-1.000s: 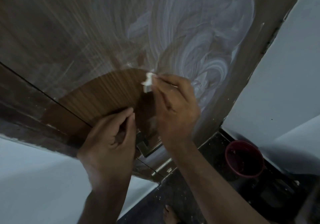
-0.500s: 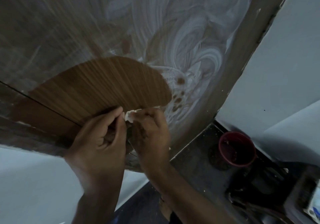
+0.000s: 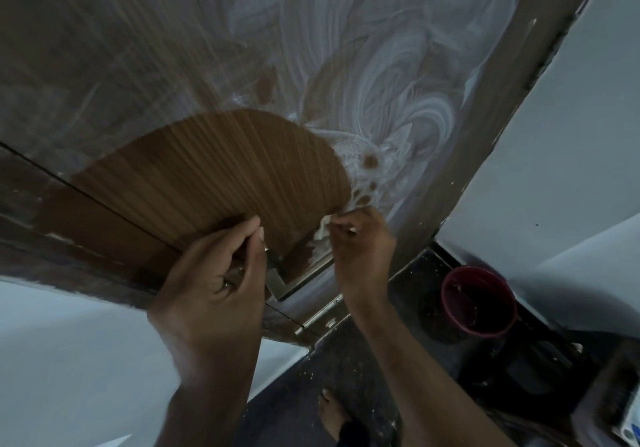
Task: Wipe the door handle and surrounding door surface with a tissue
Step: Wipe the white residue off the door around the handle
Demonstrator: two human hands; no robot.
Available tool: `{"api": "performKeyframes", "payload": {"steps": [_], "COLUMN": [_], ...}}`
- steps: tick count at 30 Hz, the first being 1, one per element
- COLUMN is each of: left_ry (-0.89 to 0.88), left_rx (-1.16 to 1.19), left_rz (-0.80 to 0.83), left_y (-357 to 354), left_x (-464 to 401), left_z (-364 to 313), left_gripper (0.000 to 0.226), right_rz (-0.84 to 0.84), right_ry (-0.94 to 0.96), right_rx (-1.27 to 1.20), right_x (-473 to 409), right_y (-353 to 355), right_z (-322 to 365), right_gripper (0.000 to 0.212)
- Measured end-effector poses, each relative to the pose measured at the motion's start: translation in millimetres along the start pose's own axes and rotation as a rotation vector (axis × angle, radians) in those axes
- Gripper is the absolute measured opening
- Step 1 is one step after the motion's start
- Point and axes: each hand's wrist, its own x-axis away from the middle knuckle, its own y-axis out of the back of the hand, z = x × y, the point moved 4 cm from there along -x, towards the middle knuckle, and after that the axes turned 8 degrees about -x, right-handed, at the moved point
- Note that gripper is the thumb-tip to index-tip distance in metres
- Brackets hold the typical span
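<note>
Door handle (image 3: 277, 280) as landmark: metal, square-edged, low on the wooden door (image 3: 214, 176), mostly hidden behind the left hand. Left hand (image 3: 211, 280) is over the handle, fingers (image 3: 247, 230) curled in and closed around it. Right hand (image 3: 363, 249) just right of the handle, fingers together, pinching a small white tissue (image 3: 322, 228) pressed against the door surface. Tissue sits at the lower right edge of a clean fan-shaped wood patch (image 3: 221, 173) directly above the handle. Above and right of that patch the door is covered in white swirled smears (image 3: 408, 100), with a few bare brown spots beside the patch edge. Red bucket (image 3: 479, 301) on the dark floor, well right of the handle. Bare foot (image 3: 330, 412) on the floor below the handle.
</note>
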Motion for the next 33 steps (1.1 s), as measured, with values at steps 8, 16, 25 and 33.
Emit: {"api": "performKeyframes", "payload": {"steps": [8, 16, 25, 33], "left_ry": [-0.003, -0.014, -0.013, -0.022], "left_rx": [-0.004, 0.016, 0.013, 0.017], "left_rz": [0.01, 0.013, 0.061, 0.082], "left_y": [-1.8, -11.5, -17.1, -16.9], "left_x": [3.5, 5.5, 6.1, 10.5], "left_z": [1.0, 3.4, 11.0, 9.6], "left_gripper": [0.016, 0.013, 0.013, 0.013], "right_rz": [-0.044, -0.069, 0.207, 0.276], "right_ry": [-0.191, 0.001, 0.189, -0.528], "right_rx": [-0.175, -0.047, 0.16, -0.22], "right_x": [3.8, 9.9, 20.2, -24.9], "right_y": [1.8, -3.8, -24.5, -6.1], "right_z": [2.4, 9.8, 25.8, -10.4], "right_gripper": [0.018, 0.013, 0.013, 0.017]}}
